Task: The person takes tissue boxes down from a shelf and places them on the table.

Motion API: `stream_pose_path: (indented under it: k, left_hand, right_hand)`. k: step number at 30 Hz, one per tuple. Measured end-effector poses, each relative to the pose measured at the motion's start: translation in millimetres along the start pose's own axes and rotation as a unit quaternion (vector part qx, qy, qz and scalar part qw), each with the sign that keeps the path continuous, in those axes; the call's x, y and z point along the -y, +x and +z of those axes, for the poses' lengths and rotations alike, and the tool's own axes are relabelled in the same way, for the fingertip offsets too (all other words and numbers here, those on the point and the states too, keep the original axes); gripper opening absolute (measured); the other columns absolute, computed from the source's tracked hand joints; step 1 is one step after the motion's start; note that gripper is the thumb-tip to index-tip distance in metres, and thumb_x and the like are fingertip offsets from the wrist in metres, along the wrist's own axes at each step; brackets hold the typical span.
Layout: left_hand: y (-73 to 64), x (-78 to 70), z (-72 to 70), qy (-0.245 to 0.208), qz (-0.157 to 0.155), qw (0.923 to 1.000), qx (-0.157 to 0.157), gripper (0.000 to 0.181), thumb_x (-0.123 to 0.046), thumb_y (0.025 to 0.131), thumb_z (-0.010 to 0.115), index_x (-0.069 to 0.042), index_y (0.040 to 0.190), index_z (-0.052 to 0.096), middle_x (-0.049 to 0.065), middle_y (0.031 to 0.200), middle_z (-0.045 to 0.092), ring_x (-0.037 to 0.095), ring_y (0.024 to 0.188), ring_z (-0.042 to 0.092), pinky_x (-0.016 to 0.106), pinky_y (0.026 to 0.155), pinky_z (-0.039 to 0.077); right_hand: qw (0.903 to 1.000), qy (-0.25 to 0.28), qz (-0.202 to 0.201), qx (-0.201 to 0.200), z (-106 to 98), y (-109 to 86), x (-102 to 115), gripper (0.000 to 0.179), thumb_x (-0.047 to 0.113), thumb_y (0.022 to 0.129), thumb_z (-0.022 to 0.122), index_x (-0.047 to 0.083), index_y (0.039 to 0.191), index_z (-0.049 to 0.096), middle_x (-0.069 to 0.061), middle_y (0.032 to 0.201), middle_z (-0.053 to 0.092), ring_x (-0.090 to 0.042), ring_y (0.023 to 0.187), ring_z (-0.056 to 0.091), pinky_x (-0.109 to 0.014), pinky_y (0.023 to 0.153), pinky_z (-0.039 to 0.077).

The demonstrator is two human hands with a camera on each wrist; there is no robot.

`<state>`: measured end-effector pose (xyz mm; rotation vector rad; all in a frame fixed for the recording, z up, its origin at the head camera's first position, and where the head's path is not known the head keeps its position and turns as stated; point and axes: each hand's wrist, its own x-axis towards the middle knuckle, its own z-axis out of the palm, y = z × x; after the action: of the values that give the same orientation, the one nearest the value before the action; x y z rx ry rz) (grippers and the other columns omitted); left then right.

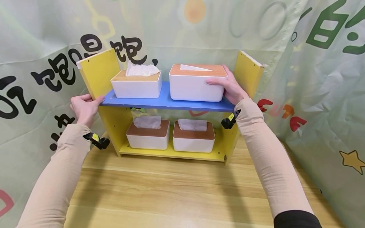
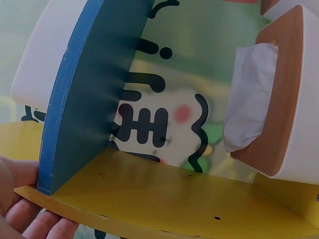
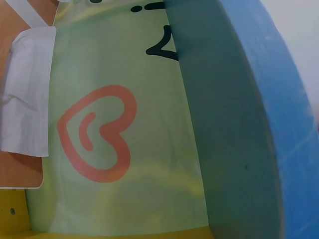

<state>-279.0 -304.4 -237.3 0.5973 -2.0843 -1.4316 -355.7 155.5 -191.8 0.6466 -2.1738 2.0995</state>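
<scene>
A yellow-and-blue two-tier shelf (image 1: 171, 104) stands on the wood-grain surface. My left hand (image 1: 85, 107) grips its left side panel (image 2: 149, 194), the thumb lying against the end of the blue board (image 2: 52, 119) and the fingers round the outer side. On the blue board, my right hand (image 1: 232, 85) holds the right end of a white tissue box (image 1: 196, 87) with a wooden lid, thumb across the front; its other fingers are mostly hidden. A second tissue box (image 1: 138, 88) sits to the left, apart from it. The right hand is out of sight in the right wrist view.
Two more tissue boxes, one left (image 1: 148, 139) and one right (image 1: 194, 142), stand side by side on the yellow lower tier (image 1: 171, 154). Printed cloth (image 1: 313, 104) hangs behind and along both sides. The wood-grain surface (image 1: 159, 190) extends in front of the shelf.
</scene>
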Motion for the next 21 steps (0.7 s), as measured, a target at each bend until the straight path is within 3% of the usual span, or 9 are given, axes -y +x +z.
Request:
stream_pose_path:
  k: [8,10,15,21]
  left_hand:
    - [0.5,0.1,0.4,0.004,-0.003,1.0000,-0.004,0.056,-0.031,0.085,0.080,-0.008,0.133,0.065,-0.035,0.048,0.046,0.008,0.129,0.051,0.022,0.110,0.039]
    - [0.7,0.4,0.5,0.004,-0.005,1.0000,-0.003,0.056,-0.031,0.085,0.080,-0.008,0.134,0.064,-0.035,0.049,0.046,0.007,0.132,0.048,0.022,0.111,0.037]
    - [1.2,1.2,0.4,-0.005,-0.007,1.0000,0.002,0.058,-0.029,0.085,0.080,-0.007,0.135,0.062,-0.034,0.050,0.045,0.010,0.148,0.025,0.026,0.121,0.023]
    - [1.7,1.7,1.2,-0.007,-0.008,0.9999,0.001,0.058,-0.029,0.085,0.080,-0.006,0.135,0.063,-0.034,0.050,0.044,0.011,0.148,0.023,0.026,0.122,0.020]
  right_hand:
    - [0.9999,0.008,-0.001,-0.014,0.7,-0.1,-1.8,0.078,0.012,0.083,0.073,0.018,0.149,0.032,-0.003,0.131,0.052,-0.020,0.123,0.049,-0.037,0.110,0.037]
    - [0.9998,0.009,-0.002,-0.017,0.8,-0.4,-1.8,0.080,0.012,0.083,0.073,0.017,0.150,0.032,-0.003,0.132,0.052,-0.020,0.123,0.049,-0.037,0.109,0.037]
    - [0.9996,0.012,-0.012,-0.022,2.3,0.0,-2.0,0.078,0.011,0.082,0.074,0.016,0.148,0.034,-0.004,0.129,0.053,-0.020,0.122,0.050,-0.036,0.107,0.039]
    - [0.9993,0.017,-0.018,-0.029,3.3,-0.3,-1.1,0.072,0.009,0.081,0.075,0.014,0.144,0.039,-0.003,0.126,0.055,-0.020,0.120,0.052,-0.036,0.105,0.041]
